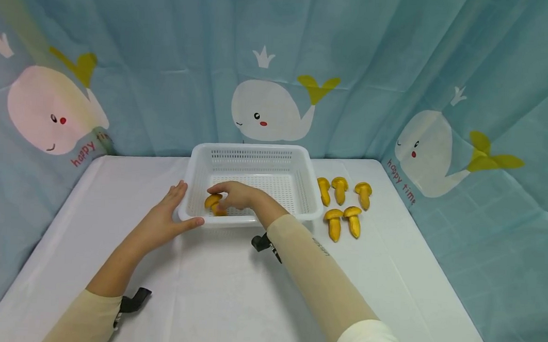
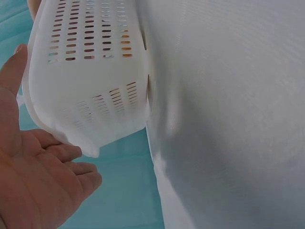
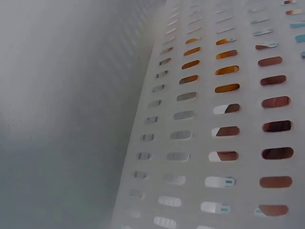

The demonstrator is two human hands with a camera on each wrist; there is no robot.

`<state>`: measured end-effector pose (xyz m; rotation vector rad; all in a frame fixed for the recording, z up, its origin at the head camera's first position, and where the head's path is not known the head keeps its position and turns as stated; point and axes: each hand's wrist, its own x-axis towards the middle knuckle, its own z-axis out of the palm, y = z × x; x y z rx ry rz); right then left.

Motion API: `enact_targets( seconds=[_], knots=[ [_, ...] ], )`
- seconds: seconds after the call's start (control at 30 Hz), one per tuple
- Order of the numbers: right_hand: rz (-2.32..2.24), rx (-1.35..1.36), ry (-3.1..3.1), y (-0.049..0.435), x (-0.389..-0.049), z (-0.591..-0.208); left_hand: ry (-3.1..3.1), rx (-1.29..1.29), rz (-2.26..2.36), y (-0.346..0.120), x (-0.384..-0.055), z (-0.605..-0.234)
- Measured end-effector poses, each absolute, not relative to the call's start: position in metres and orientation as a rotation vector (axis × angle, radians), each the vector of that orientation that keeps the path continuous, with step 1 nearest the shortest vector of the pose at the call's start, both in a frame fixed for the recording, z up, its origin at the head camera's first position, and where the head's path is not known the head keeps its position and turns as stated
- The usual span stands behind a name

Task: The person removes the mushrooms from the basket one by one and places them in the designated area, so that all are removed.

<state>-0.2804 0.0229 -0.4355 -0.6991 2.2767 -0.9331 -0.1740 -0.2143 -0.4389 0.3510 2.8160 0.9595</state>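
Observation:
A white plastic basket (image 1: 248, 222) with slotted walls stands at the back of the table. My left hand (image 1: 162, 222) rests at its front left corner, thumb along the front rim and straight fingers beside the left side. In the left wrist view, that hand's relaxed fingers (image 2: 64, 151) touch the basket's rim from outside. Reaching inside over the front rim, my right hand (image 1: 241, 196) pinches a yellow-orange toy mushroom (image 1: 212, 201) by its stem, low in the left part. The right wrist view shows the basket wall (image 3: 202, 102), with bits of orange and skin visible through its slots.
Several similar mushrooms (image 1: 333, 225) lie in two rows on the white table (image 1: 407, 281), right of the basket. A blue curtain (image 1: 175, 104) with printed whales hangs behind the table and along both sides.

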Motion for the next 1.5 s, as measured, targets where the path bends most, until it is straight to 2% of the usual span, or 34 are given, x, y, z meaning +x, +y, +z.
enact_targets(
  seconds=[0.73, 1.1, 1.5],
  knots=[
    [-0.869, -0.658, 2.406, 0.016, -0.275, -0.448, 2.828, 0.356, 0.946, -0.217, -0.168, -0.441],
    [-0.857, -0.656, 2.546, 0.018, -0.276, -0.441, 2.841, 0.372, 0.942, -0.214, -0.171, -0.439],
    [-0.941, -0.538, 2.653, 0.017, -0.273, -0.439, 2.845, 0.368, 0.970, -0.214, -0.171, -0.443]
  ],
)
